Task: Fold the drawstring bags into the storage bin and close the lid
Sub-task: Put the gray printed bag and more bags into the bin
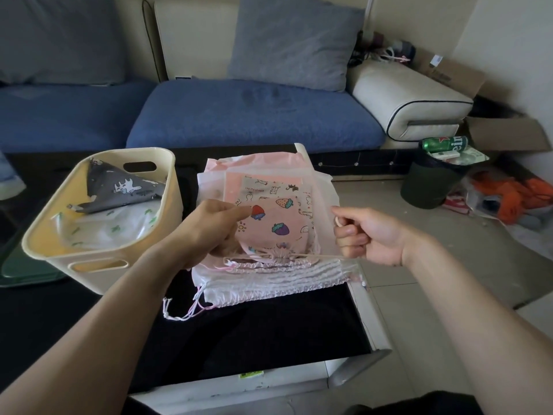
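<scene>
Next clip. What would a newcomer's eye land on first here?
Probably the pink strawberry-print bag held up at centre by the left hand, while the right hand pulls its drawstring taut. Next, the cream storage bin at left, already holding a folded grey bag.

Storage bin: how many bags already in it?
2. A grey folded bag lies on top toward the far side of the bin; a white green-print bag sits under it. More may be hidden beneath.

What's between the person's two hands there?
In the head view, the pink strawberry-print drawstring bag spans the gap between left hand and right hand, its drawstring pulled taut.
</scene>
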Motion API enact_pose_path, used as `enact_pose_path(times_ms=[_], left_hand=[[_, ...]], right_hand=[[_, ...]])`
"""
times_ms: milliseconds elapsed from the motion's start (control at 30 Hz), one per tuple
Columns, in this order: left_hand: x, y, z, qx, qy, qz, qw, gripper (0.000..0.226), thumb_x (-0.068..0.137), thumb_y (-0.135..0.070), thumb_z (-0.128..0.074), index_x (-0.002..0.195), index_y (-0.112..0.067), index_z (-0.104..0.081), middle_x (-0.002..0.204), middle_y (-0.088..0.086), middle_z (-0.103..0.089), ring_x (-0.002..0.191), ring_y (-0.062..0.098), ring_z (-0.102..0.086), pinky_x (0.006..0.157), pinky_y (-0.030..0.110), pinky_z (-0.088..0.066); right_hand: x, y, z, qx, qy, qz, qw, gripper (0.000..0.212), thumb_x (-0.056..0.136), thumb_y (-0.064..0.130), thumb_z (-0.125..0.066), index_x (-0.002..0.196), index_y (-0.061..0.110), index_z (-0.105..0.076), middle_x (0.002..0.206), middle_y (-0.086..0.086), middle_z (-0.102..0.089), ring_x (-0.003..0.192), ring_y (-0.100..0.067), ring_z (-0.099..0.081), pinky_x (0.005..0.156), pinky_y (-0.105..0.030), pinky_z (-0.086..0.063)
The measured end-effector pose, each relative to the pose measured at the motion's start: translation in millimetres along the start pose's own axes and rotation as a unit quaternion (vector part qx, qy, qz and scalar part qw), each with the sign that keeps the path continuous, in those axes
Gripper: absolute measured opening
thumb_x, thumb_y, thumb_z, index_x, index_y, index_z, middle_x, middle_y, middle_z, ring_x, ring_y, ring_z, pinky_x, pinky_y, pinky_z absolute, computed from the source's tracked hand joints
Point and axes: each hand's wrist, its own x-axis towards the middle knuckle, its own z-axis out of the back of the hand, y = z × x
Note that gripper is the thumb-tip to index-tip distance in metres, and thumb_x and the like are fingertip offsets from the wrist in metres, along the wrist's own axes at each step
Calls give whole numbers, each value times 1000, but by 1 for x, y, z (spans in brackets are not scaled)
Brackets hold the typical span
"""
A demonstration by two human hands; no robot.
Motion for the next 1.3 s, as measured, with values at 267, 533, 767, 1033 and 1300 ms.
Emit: enact_pose_path(times_ms=[267,533,767,1033,1300], left_hand=[[9,-1,-10,99,-9,-22,995,44,99,-33,-55,71,1,-58,46,6,-39,35,17,-30,41,23,-30],[5,-6,-33,-35,9,-132,991,50,105,-32,-42,58,-16,-39,51,0,-33,42,14,-24,42,23,-24],[-5,-22,-40,-219,61,-172,958,34,105,-26,-41,78,-10,-56,64,7,-55,47,20,-45,44,27,-36],[-3,-20,-39,-201,49,-169,964,26,99,-18,-49,112,-7,-69,108,11,-71,108,24,-65,95,44,-50],[0,-3,-34,12,75,-121,990,26,102,-28,-51,124,-17,-59,91,3,-74,82,17,-72,78,31,-57]], right_hand=[[-4,9,-13,-144,-17,-48,988,46,105,25,-50,62,20,-34,53,6,-23,41,-8,-16,38,-20,-18],[-15,15,-22,-159,135,-53,977,36,92,36,-66,69,15,-49,64,1,-42,45,-6,-31,34,-14,-26],[5,8,-56,-81,63,149,983,11,94,6,-61,102,7,-69,89,-10,-67,66,-19,-54,52,-27,-40],[13,-7,-78,-275,73,157,946,30,95,26,-70,106,-1,-69,101,-35,-65,68,-28,-53,52,-30,-37],[17,-8,-78,-183,30,122,975,23,107,17,-47,109,2,-65,71,-2,-71,54,-9,-58,42,-19,-35]])
